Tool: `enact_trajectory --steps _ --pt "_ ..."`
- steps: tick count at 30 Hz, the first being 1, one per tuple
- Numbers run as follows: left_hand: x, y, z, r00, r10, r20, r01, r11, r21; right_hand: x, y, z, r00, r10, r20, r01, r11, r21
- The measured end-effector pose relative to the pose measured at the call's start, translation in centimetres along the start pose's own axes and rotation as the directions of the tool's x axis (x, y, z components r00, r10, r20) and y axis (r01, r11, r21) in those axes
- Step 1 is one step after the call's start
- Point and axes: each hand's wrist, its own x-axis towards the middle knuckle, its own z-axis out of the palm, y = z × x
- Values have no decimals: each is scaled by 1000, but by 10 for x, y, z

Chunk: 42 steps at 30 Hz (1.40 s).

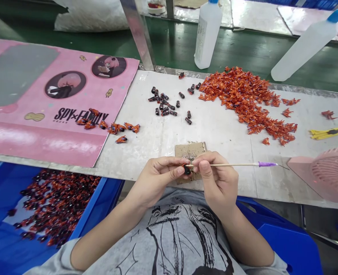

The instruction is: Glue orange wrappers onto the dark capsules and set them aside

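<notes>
Between the thumb and fingers of my left hand (pixel 160 175) is a small black part (pixel 187 170) with a bit of orange at its edge. My right hand (pixel 219 177) pinches a thin wooden stick (pixel 234 165), whose left tip touches the black part. A purple piece with a fine needle-like point (pixel 268 164) sits on the stick's right end. Under both hands lies a brown cardboard square (pixel 190 151) with glittery specks. Beyond it are loose black parts (pixel 164 103) and a big heap of orange spiky pieces (pixel 243 95).
A pink printed board (pixel 100 141) covers the left, with several orange-and-black pieces (pixel 116 128) along it. Below stands a blue bin (pixel 93 206) of similar parts. Two white bottles (pixel 209 34) stand behind. At right are a yellow-handled tool (pixel 329 132) and a pink fan (pixel 324 173).
</notes>
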Motion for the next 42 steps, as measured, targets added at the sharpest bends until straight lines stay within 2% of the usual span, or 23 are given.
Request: enact_trajectory --steps 6,15,26,35,40,42 --pt "-1 2 5 999 -10 -39 10 1000 3 -1 0 -1 1000 19 4 -19 1000 -2" --pt "-2 4 6 1000 -10 -29 11 1000 22 -1 1 2 992 113 -53 -111 993 50" --pt "-3 4 4 1000 -25 -5 25 1000 4 3 5 1 972 233 3 -231 961 149" --pt "-2 5 5 999 -33 -16 33 999 -10 4 3 3 975 221 -11 -216 962 164" --pt "-2 4 5 998 -56 -33 56 998 2 6 7 -1 950 312 21 -305 909 284" --pt "-2 5 5 998 -57 -36 58 998 11 8 8 -8 950 308 42 -303 885 354"
